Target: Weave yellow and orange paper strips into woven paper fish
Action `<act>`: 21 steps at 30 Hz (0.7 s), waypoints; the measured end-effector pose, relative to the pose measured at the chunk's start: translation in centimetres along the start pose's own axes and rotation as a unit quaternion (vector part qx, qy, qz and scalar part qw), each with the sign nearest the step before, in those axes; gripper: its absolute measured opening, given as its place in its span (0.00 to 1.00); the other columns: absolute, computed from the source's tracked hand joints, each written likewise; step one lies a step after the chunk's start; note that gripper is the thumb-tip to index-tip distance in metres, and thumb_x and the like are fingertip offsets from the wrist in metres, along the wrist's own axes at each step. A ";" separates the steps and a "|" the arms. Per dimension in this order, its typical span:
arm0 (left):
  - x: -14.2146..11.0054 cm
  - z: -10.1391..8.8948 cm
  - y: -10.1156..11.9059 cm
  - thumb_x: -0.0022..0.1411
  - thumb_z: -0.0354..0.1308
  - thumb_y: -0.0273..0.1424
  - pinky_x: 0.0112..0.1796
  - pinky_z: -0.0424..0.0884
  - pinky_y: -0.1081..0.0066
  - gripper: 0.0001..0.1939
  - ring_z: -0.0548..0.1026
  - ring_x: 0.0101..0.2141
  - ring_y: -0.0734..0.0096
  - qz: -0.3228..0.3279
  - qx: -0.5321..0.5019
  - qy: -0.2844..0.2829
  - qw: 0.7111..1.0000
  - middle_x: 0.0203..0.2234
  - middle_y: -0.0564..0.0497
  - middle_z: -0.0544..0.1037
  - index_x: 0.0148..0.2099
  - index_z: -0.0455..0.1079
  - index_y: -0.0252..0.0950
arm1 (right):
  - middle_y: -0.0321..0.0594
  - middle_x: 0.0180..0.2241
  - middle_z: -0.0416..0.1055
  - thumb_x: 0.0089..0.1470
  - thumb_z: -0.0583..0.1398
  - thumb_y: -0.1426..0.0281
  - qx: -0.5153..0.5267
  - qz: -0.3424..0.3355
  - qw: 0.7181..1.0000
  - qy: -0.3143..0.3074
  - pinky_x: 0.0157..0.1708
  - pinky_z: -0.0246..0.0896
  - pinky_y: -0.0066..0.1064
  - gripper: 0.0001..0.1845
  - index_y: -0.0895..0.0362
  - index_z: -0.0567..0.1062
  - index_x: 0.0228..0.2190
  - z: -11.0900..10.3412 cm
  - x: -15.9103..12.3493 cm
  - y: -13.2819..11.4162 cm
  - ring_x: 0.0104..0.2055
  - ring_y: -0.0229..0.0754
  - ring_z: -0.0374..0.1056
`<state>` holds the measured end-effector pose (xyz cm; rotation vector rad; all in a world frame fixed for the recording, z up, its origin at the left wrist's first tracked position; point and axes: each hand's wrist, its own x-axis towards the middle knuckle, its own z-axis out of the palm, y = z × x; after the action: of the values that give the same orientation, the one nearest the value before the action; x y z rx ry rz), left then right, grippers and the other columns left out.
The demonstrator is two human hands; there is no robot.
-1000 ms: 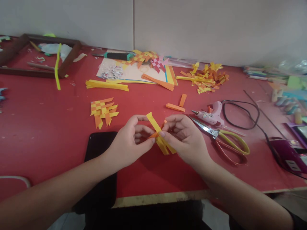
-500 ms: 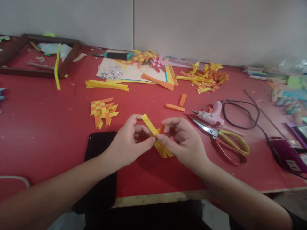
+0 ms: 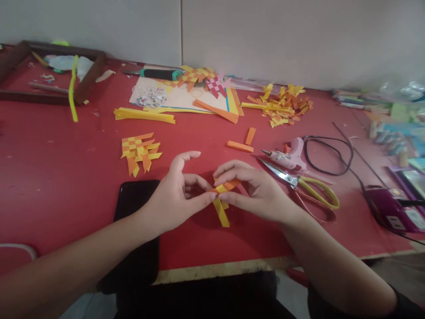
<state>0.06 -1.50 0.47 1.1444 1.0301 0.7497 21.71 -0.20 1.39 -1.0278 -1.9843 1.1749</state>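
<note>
Between my fingertips are interlaced yellow and orange paper strips (image 3: 222,212), one yellow end hanging toward the table. My left hand (image 3: 177,195) pinches them from the left between thumb and a curled finger, its index finger raised away. From the other side my right hand (image 3: 254,188) grips the same strips, thumb below and fingers above. The fingers partly cover the weave. Beyond my left hand lies a woven paper fish (image 3: 139,152) in yellow and orange. A black phone (image 3: 137,235) rests under my left forearm.
Right of my hands lie scissors (image 3: 295,181) and a pink glue gun (image 3: 290,155) with its black cord. Short orange strips (image 3: 240,146), yellow strips (image 3: 144,116) and a heap of paper offcuts (image 3: 283,106) are farther back. A brown frame (image 3: 89,79) stands at the far left.
The long yellow strip that stuck up between my hands is folded down. My left index finger has lifted off it, and my right fingers have closed over the weave. The view has shifted slightly.
</note>
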 end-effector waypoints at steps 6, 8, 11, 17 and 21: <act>-0.2 0.0 -0.3 0.59 0.67 0.36 0.37 0.75 0.69 0.32 0.80 0.32 0.69 0.035 0.072 0.016 0.997 0.30 0.56 0.77 0.61 0.56 0.43 | 0.39 0.34 0.77 0.56 0.66 0.66 0.112 0.095 0.989 0.038 0.34 0.71 0.30 0.06 0.55 0.80 0.36 0.0 0.2 -0.4 0.34 0.38 0.73; -0.2 0.0 -0.2 0.59 0.66 0.34 0.36 0.74 0.70 0.29 0.79 0.31 0.70 0.038 0.099 0.017 0.994 0.30 0.56 0.77 0.59 0.58 0.42 | 0.37 0.32 0.77 0.54 0.68 0.66 0.152 0.105 0.977 0.109 0.32 0.70 0.29 0.05 0.55 0.81 0.33 0.0 0.3 0.1 0.32 0.37 0.72; -0.2 0.0 -0.1 0.60 0.65 0.33 0.36 0.74 0.71 0.25 0.79 0.31 0.71 0.038 0.116 0.015 0.992 0.31 0.56 0.78 0.57 0.60 0.42 | 0.35 0.31 0.78 0.53 0.68 0.65 0.181 0.104 0.952 0.222 0.30 0.68 0.28 0.04 0.52 0.82 0.33 -0.1 0.3 1.0 0.30 0.36 0.71; -0.2 -0.1 -0.5 0.61 0.64 0.34 0.34 0.74 0.73 0.16 0.79 0.31 0.72 0.054 0.139 -0.007 0.989 0.33 0.53 0.79 0.50 0.67 0.40 | 0.36 0.32 0.80 0.52 0.70 0.64 0.127 0.099 0.942 0.294 0.36 0.72 0.33 0.06 0.50 0.84 0.34 -0.3 0.2 1.8 0.34 0.38 0.74; -0.3 -0.2 -0.5 0.62 0.64 0.36 0.35 0.75 0.73 0.12 0.80 0.33 0.70 0.064 0.160 -0.009 0.985 0.34 0.51 0.80 0.46 0.71 0.39 | 0.36 0.34 0.80 0.52 0.70 0.64 0.094 0.115 0.946 0.287 0.38 0.73 0.34 0.11 0.50 0.83 0.39 -0.2 0.2 1.5 0.35 0.38 0.74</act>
<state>-0.19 -1.80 0.09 1.5039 1.0955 0.6887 22.21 0.51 0.13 -1.3417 -1.3007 1.0054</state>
